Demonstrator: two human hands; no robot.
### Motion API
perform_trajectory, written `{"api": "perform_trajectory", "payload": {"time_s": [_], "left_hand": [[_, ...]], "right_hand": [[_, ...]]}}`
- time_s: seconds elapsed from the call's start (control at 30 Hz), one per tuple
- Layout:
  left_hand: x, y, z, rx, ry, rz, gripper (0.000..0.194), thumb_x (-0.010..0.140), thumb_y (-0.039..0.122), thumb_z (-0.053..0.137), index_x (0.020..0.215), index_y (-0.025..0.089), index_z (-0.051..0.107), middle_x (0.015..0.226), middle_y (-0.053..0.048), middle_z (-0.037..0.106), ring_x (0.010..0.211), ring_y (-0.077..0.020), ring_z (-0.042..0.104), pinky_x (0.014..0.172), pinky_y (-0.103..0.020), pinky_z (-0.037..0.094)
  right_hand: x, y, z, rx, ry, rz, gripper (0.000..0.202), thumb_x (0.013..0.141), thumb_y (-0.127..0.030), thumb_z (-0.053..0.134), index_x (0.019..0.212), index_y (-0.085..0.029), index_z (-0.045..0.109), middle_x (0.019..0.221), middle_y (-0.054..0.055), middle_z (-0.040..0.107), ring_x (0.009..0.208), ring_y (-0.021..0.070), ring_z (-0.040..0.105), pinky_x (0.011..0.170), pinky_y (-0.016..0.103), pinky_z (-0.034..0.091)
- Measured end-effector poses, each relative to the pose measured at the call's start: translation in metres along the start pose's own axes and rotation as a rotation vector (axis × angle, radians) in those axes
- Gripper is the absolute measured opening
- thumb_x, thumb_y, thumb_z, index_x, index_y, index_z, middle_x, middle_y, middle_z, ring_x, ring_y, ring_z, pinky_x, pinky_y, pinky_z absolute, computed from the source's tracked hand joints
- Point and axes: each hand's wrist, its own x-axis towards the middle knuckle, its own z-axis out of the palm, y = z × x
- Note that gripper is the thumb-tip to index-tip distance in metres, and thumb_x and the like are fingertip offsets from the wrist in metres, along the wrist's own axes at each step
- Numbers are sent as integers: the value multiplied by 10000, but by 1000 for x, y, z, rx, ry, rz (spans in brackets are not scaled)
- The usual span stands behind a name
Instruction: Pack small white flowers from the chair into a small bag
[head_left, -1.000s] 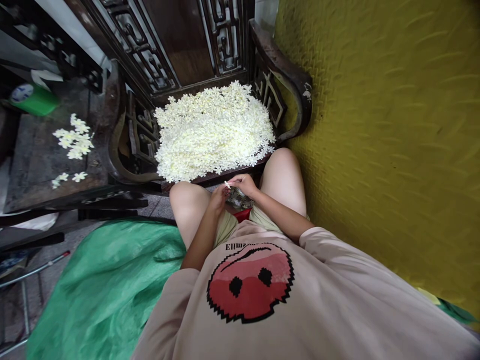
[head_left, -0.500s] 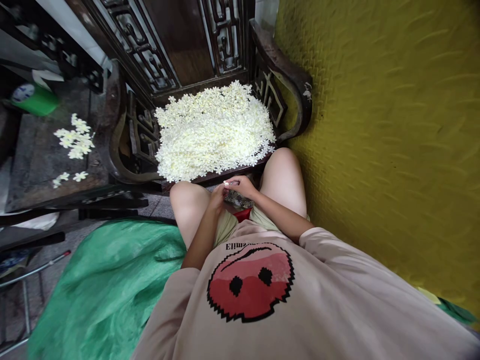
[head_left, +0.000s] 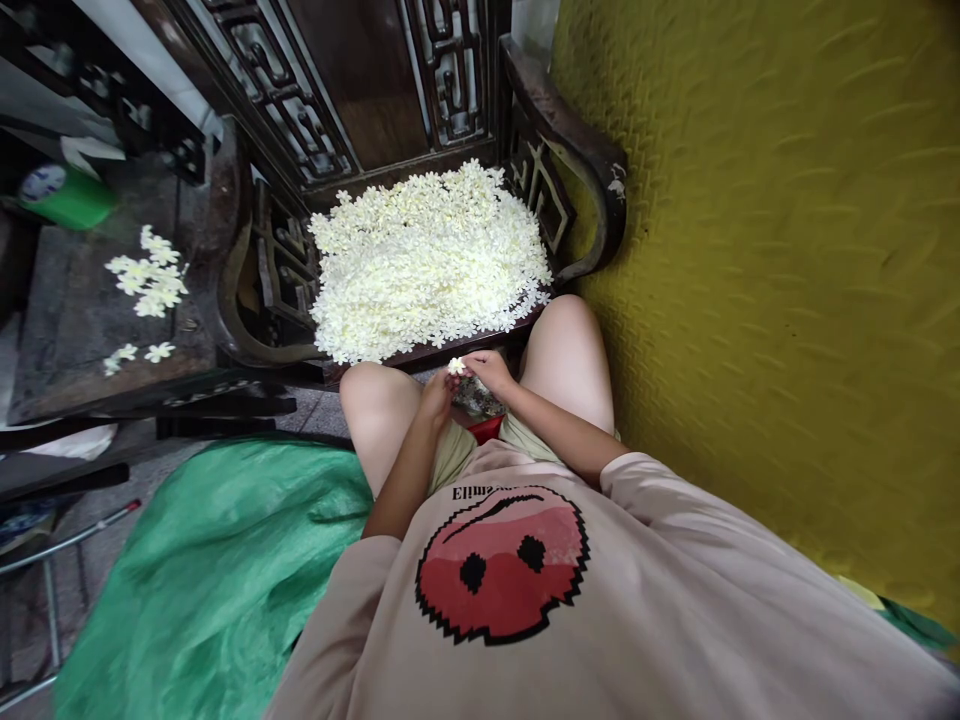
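Note:
A small white flower shows between my two hands, just in front of the chair seat. My left hand is closed, its fingertips pinching the flower from below. From the other side my right hand meets it, with thumb and fingers pinched at the flower's edge. The stem and the exact finger contact are too small to make out. Beyond my knees, a thick heap of white flowers covers the seat of a dark carved wooden chair.
On a dark wooden side table at the left lie several loose white flowers and a green roll. A green plastic sheet spreads at my left. A yellow textured wall rises close on my right.
The white flower has come into fuller view between my fingertips. My right hand has shifted slightly, its fingers a little farther from my left hand.

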Motion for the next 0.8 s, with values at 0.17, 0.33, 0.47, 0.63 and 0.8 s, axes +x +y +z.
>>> {"api": "perform_trajectory", "payload": {"time_s": [0.17, 0.33, 0.47, 0.63, 0.8], "left_hand": [[1, -2, 0, 11, 17, 18, 126, 720, 266, 539, 693, 144, 553, 579, 23, 532, 519, -73, 451, 523, -201, 339], [3, -7, 1, 136, 70, 97, 129, 718, 268, 532, 659, 154, 537, 580, 25, 516, 533, -76, 449, 527, -198, 325], [6, -2, -5, 66, 188, 133, 147, 727, 305, 492, 675, 168, 503, 588, 28, 503, 534, -78, 466, 543, -200, 350], [8, 0, -9, 70, 180, 125, 151, 708, 320, 510, 693, 172, 486, 633, 14, 544, 565, -91, 534, 563, -212, 372], [8, -6, -5, 190, 93, 66, 139, 682, 298, 560, 698, 169, 511, 621, 17, 560, 563, -105, 546, 581, -229, 378]], "right_hand": [[0, 2, 3, 60, -13, 50, 121, 680, -231, 579, 623, -150, 648, 578, 2, 632, 574, 116, 581, 571, 218, 433], [1, 4, 2, 37, 168, 54, 143, 680, -219, 549, 558, -158, 590, 502, -21, 567, 507, 100, 531, 506, 196, 379], [9, -6, -11, 107, 409, 87, 167, 703, -235, 525, 552, -165, 528, 507, -27, 543, 503, 88, 518, 492, 185, 368], [7, -16, -13, 134, 211, 103, 121, 691, -271, 573, 629, -169, 559, 594, -29, 573, 589, 91, 557, 513, 169, 396], [-1, -12, -1, 123, -43, 215, 114, 684, -281, 611, 651, -172, 602, 632, -10, 610, 600, 94, 564, 586, 200, 455]]}}
